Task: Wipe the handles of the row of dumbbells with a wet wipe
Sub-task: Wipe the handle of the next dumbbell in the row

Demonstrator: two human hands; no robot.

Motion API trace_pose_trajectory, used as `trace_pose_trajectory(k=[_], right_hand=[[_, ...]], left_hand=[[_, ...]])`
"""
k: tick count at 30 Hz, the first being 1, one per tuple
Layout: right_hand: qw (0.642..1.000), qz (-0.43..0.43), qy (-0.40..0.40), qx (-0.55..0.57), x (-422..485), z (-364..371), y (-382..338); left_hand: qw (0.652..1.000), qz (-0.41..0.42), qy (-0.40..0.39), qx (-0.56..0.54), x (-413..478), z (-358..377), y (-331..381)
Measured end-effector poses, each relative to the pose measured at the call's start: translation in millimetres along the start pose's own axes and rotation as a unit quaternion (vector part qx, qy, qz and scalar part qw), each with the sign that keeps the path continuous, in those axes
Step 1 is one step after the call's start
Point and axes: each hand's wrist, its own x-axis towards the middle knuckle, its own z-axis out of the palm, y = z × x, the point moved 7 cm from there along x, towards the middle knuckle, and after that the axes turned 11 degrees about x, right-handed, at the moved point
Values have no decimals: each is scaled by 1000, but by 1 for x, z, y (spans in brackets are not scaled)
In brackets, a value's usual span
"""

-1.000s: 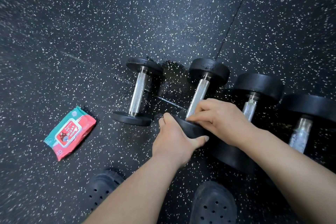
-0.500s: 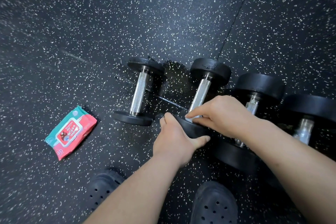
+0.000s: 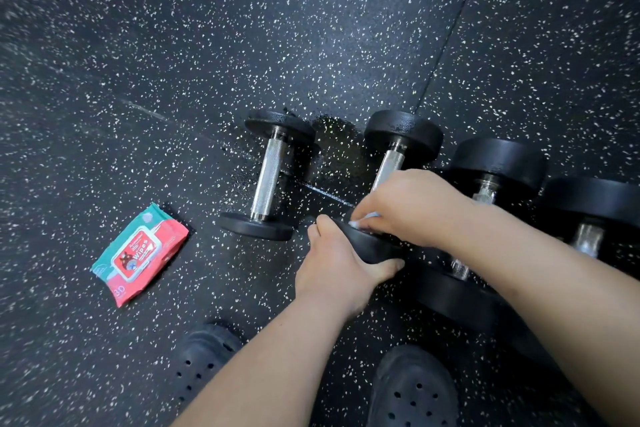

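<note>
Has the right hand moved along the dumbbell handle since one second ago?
Yes. The right hand has slid slightly up the handle toward the far plate, covering more metal.

Four dumbbells are lying in a row on the floor (image 3: 173, 45), running from the centre toward three o'clock: the first dumbbell (image 3: 268, 177), second dumbbell (image 3: 391, 163), third dumbbell (image 3: 498, 163) and fourth dumbbell (image 3: 588, 198). One pack of wipes (image 3: 138, 255) is lying at eight o'clock. One wipe (image 3: 363, 218) is peeking out near four o'clock. Two hands are showing, the left hand (image 3: 339, 270) and the right hand (image 3: 415, 208). Two shoes are standing at six o'clock, the left shoe (image 3: 204, 354) and the right shoe (image 3: 412, 388).
</note>
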Motion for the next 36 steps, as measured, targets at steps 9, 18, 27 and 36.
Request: trace_pose_trajectory(k=[9,18,27,36], right_hand=[[992,109,52,-42,4,2,-14],[992,72,40,100,-12,-5,12],[981,145,127,-19,-1,1,-4],[910,80,280,296,-42,18,35]], left_hand=[[1000,-8,2,3,1,2,0],[1000,-4,0,8,2,1,-1],[1000,-9,-5,2,1,0,0],[1000,1,5,13,0,-1,0]])
